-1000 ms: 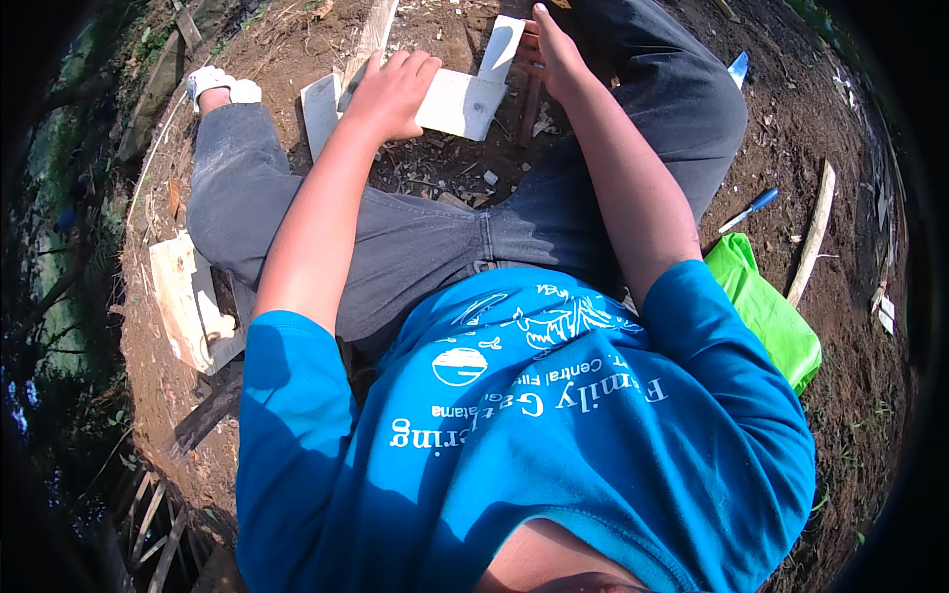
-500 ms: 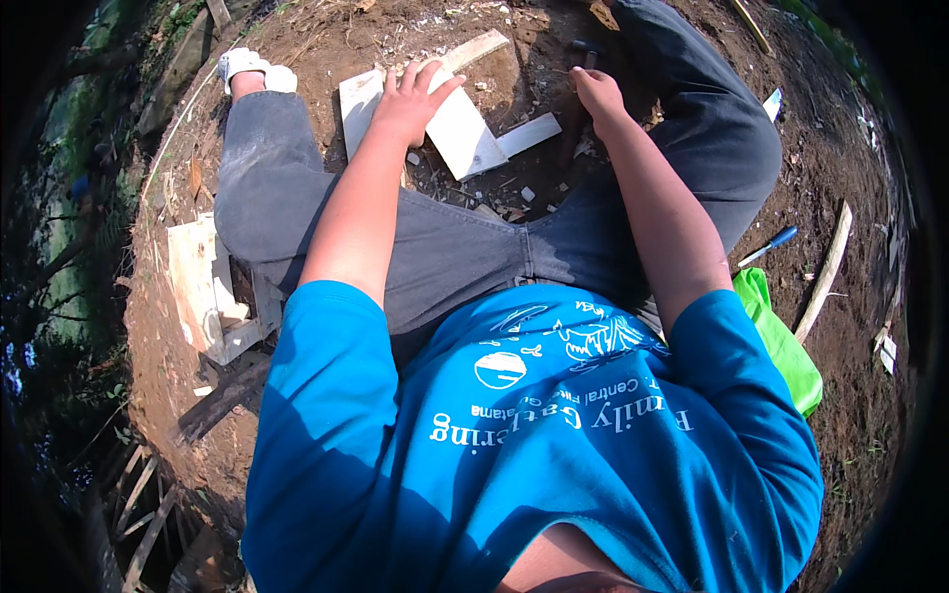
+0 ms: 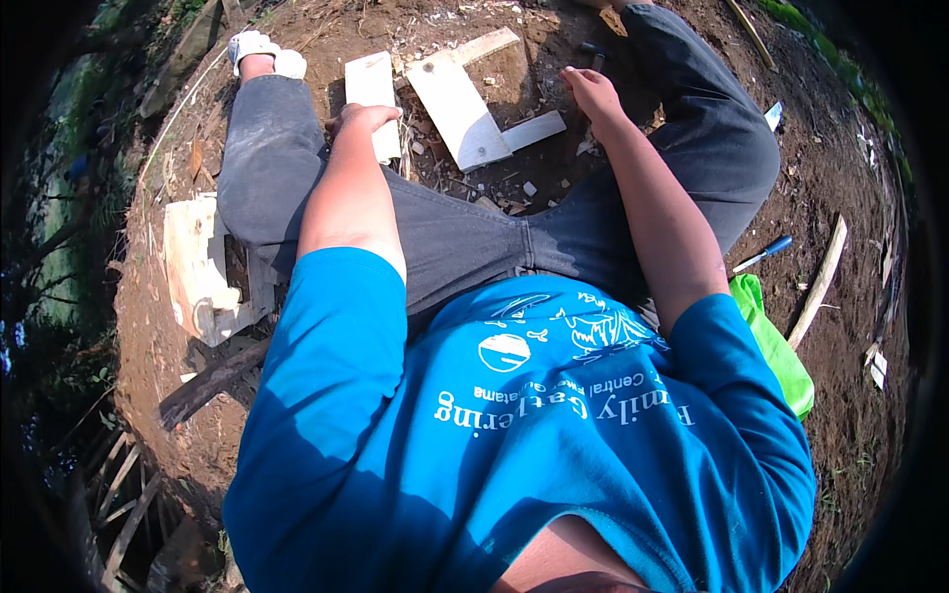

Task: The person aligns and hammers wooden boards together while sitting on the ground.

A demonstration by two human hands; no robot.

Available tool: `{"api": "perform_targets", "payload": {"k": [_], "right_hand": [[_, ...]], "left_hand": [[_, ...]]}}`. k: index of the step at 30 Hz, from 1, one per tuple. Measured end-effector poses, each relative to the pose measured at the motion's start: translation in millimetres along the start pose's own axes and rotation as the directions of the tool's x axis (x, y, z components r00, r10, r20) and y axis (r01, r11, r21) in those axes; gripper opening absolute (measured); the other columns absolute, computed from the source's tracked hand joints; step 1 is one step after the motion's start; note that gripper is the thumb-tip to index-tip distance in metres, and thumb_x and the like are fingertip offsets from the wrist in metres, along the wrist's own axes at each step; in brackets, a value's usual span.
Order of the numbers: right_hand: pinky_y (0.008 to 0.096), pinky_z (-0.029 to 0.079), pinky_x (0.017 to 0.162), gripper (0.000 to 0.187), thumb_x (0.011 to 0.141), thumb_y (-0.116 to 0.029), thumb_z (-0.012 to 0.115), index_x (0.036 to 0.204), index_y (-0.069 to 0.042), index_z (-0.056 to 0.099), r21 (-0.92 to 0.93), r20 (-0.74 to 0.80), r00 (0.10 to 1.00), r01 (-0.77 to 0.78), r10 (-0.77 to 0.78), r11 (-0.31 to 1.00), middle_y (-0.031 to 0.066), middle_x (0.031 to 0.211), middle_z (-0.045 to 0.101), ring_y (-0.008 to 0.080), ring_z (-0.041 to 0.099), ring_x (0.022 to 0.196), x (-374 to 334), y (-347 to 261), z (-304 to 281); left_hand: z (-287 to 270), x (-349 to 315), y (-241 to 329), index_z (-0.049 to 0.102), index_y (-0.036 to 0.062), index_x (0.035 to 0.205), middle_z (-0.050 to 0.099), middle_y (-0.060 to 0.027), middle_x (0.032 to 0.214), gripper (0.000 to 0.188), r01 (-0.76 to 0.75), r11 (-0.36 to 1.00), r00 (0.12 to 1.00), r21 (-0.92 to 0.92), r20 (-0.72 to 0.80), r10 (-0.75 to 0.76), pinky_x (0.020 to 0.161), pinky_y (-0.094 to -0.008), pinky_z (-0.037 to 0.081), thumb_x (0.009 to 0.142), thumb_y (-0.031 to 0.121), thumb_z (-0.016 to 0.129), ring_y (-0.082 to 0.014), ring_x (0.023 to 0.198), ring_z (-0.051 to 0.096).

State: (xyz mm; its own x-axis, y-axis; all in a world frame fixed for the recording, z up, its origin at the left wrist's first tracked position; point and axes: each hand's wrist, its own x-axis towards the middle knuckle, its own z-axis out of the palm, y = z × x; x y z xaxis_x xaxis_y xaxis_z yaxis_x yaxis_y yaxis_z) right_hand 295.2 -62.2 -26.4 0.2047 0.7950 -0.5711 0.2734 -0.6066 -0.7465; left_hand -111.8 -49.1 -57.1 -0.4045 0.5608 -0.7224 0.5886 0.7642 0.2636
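Note:
My left hand (image 3: 362, 119) grips a narrow pale wooden board (image 3: 370, 76) near its middle, thumb across the top face; some fingers are hidden. Just to its right a wider pale board (image 3: 458, 117) lies tilted, its far end by another wood strip (image 3: 486, 46). A short wood piece (image 3: 535, 130) sticks out from the wider board's near right side. My right hand (image 3: 595, 95) is raised with fingertips pinched together; anything in them is too small to make out. Beside and partly behind it is a hammer (image 3: 597, 61) with a dark handle.
A hollow wooden piece (image 3: 190, 267) and a dark log (image 3: 210, 383) lie by my left leg. To the right are a blue-handled tool (image 3: 777, 245), a bright green bag (image 3: 766, 336) and a long stick (image 3: 822, 282). Wood chips litter the soil between my legs.
My left hand has left the wider board and moved left and nearer onto the narrow board. The two boards now lie apart. My right hand stays in nearly the same place.

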Motion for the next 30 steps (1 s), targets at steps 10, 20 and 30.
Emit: {"api": "perform_targets", "payload": {"k": [10,20,30], "right_hand": [[0.029,0.048,0.092,0.048,0.106,-0.049,0.057,0.126,-0.006,0.064,0.321,0.304,0.895,0.225,-0.325,0.92,0.0017,0.109,0.068,0.0117,0.062,0.105,-55,-58,38],[0.0327,0.052,0.088,0.039,0.103,-0.034,0.063,0.124,-0.002,0.071,0.003,0.159,0.974,0.162,-0.161,0.987,0.0068,0.108,0.076,0.0143,0.068,0.097,1,-5,21],[0.0359,0.053,0.091,0.039,0.102,-0.037,0.061,0.127,-0.01,0.073,-0.26,0.139,0.986,0.123,-0.089,0.958,0.0129,0.11,0.076,0.0228,0.071,0.103,5,9,26]], "left_hand": [[7,-119,122,0.051,-0.0155,0.136,0.063,-0.027,0.132,0.105,-0.626,0.688,0.765,-0.368,-0.115,0.634,0.099,-0.0403,0.054,0.072,0.061,0.088,-0.0315,0.119,0.067],[33,-56,90,0.065,0.0083,0.135,0.072,-0.0159,0.12,0.066,-0.588,0.809,0.808,0.017,-0.025,0.588,0.102,-0.0412,0.051,0.09,0.058,0.066,-0.0293,0.114,0.068],[50,-59,79,0.047,0.0203,0.152,0.038,-0.0142,0.159,0.081,-0.415,0.832,0.866,0.368,-0.123,0.486,0.12,-0.0522,0.033,0.086,0.062,0.067,-0.0396,0.148,0.031]]}}
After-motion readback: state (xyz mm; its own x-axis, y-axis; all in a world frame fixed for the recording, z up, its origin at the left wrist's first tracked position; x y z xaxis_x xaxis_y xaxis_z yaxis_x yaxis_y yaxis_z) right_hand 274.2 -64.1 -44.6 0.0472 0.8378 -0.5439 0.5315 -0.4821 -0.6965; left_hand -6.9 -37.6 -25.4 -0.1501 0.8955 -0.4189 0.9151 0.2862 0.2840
